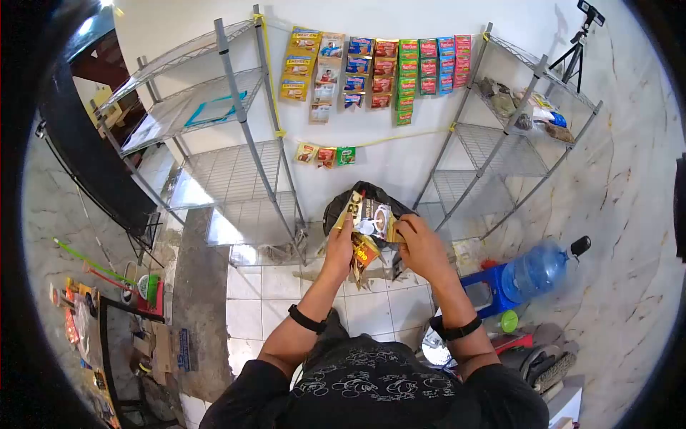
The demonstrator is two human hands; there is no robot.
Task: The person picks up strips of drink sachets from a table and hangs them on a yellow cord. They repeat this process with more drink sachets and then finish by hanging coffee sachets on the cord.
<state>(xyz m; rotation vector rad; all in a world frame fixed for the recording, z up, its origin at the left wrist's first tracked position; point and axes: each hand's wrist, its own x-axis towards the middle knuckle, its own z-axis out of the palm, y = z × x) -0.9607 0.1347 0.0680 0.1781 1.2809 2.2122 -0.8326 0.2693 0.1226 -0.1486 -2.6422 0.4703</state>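
Left hand: our left hand [341, 247] gripped the left edge of a brown-and-white coffee packet [374, 218], thumb over its front, seemingly to keep the printed cup facing up.
Right hand: our right hand [420, 247] pinched the packet's gold right end, probably to hold it stretched between both hands.
Coffee packet: we had it in front of a black plastic bag [384, 193], covering part of it.
Red-and-gold packet: this second packet [364, 254] hung below the coffee packet, in front of the bag; we could not tell what held it.
Black plastic bag: its contents were hidden from us.
Yellow string: above the bag, a string [400, 137] ran between two wire racks, carrying three sachets [326, 156], presumably for display.
Sachet strips: higher above the bag, we saw colourful strips [406, 79] hanging vertically, likely so every front showed.
Right rack: right of the bag, one shelf held filled plastic bags [500, 100].
Water jug: farther right of the bag, a clear blue jug [532, 272] lay tilted by a blue stool [486, 289]; we couldn't judge its fill.
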